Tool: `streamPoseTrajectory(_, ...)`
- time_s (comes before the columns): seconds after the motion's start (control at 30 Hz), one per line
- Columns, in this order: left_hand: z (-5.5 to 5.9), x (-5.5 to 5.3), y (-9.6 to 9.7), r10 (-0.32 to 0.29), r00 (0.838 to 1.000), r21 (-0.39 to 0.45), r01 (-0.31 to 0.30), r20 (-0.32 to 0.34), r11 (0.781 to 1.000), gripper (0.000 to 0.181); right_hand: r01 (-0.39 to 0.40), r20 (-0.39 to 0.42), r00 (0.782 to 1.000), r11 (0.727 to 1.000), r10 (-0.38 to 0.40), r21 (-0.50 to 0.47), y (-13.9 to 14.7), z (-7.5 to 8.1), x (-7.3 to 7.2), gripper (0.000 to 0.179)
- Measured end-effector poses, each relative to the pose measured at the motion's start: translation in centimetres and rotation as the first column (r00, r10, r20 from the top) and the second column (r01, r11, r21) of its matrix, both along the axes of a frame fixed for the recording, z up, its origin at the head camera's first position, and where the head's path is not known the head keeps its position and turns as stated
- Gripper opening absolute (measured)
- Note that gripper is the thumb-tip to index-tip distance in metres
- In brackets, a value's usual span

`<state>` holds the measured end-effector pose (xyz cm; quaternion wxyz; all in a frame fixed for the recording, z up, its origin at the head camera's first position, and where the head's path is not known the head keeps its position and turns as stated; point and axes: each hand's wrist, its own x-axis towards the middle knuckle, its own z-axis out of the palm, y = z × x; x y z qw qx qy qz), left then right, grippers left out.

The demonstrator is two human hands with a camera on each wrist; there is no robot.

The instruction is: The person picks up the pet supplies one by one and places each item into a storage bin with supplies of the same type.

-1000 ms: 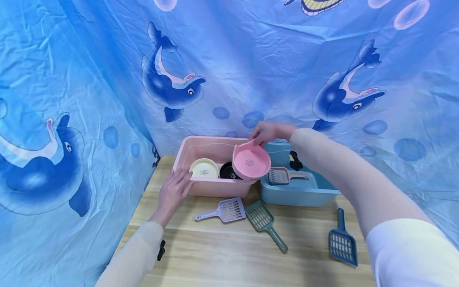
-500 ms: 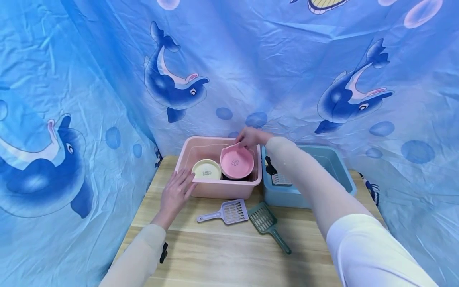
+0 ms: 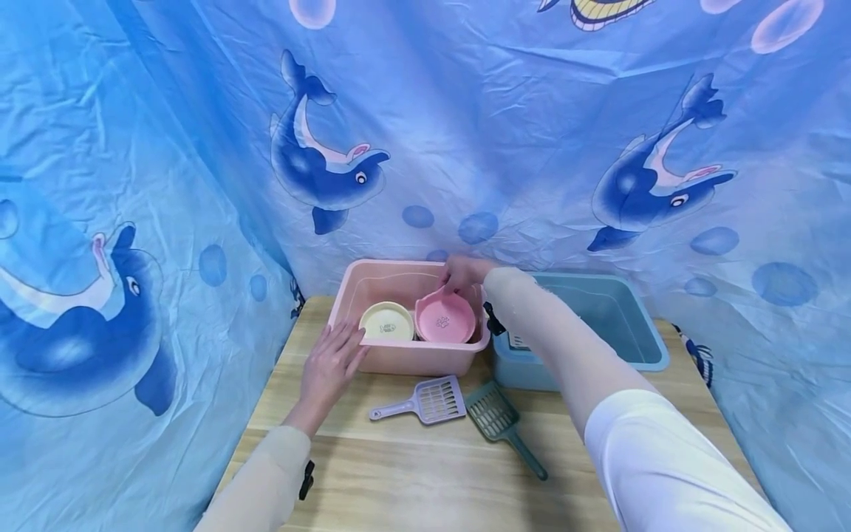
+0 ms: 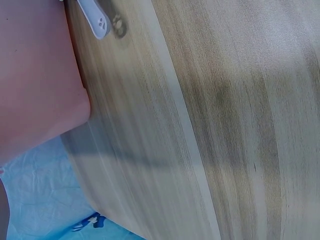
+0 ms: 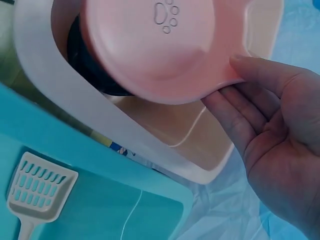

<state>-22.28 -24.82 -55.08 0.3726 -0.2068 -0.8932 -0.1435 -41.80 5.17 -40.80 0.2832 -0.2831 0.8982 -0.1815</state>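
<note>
We see the right hand (image 5: 280, 135) pinching the rim of a pink round bowl with ear-shaped points and a paw print (image 3: 443, 322), thumb on top and fingers beneath. The bowl is within the pink rectangular plastic bin (image 3: 412, 361), partly over a dark round bowl (image 5: 92, 65); we cannot tell whether the two touch. Just beside it sits a pale-yellow round bowl with a fish print (image 3: 388, 324). The left hand (image 3: 330, 362) rests, fingers extended, on the bin's front rim near its left corner. To the right we find a blue rectangular plastic bin (image 3: 601, 303) holding a whitish slotted scoop (image 5: 42, 187). On the wood-grain desk (image 3: 412, 473), in front, lie a lavender slotted scoop (image 3: 435, 401) and a dark-green slotted scoop (image 3: 494, 414), heads close together.
</note>
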Motion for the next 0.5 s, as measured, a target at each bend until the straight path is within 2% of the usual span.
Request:
streamPoseTrajectory(0.03, 0.0, 0.0, 0.0, 0.002, 1.0, -0.002, -0.002, -0.001, 1.0, 0.041, 0.01, 0.019, 1.0, 1.0, -0.01, 0.015, 0.0, -0.7, -0.6, 0.026)
streamPoseTrajectory(0.13, 0.1, 0.1, 0.2, 0.001, 1.0, -0.009, -0.001, 0.004, 1.0, 0.044, 0.03, 0.062, 0.998, 0.998, -0.033, 0.056, 0.0, -1.3, -0.9, 0.027)
streamPoseTrajectory(0.23, 0.1, 0.2, 0.2, 0.008, 1.0, -0.006, -0.008, 0.022, 1.0, 0.042, 0.046, 0.077, 0.996, 0.997, -0.051, 0.058, 0.0, -1.8, -0.9, 0.029)
streamPoseTrajectory(0.3, 0.2, 0.3, 0.2, 0.014, 0.999, -0.008, -0.013, 0.039, 1.0, 0.051, 0.034, 0.072, 0.997, 0.998, -0.038, 0.057, -0.1, -1.4, -0.4, 0.028)
streamPoseTrajectory(0.4, 0.2, 0.4, 0.2, 0.03, 0.998, -0.011, -0.029, 0.054, 1.0, 0.053, 0.083, 0.105, 0.991, 0.996, -0.085, 0.027, -0.5, -2.0, -0.3, 0.027)
streamPoseTrajectory(0.47, 0.2, 0.4, 0.1, 0.036, 0.998, -0.012, -0.035, 0.056, 0.999, 0.051, 0.176, 0.182, 0.969, 0.984, -0.17, -0.017, -0.8, -2.7, -0.3, 0.029)
streamPoseTrajectory(0.5, 0.1, 0.4, 0.0, 0.038, 0.998, -0.011, -0.037, 0.053, 0.999, 0.051, 0.245, 0.245, 0.942, 0.968, -0.227, -0.046, -1.0, -3.0, -0.3, 0.032)
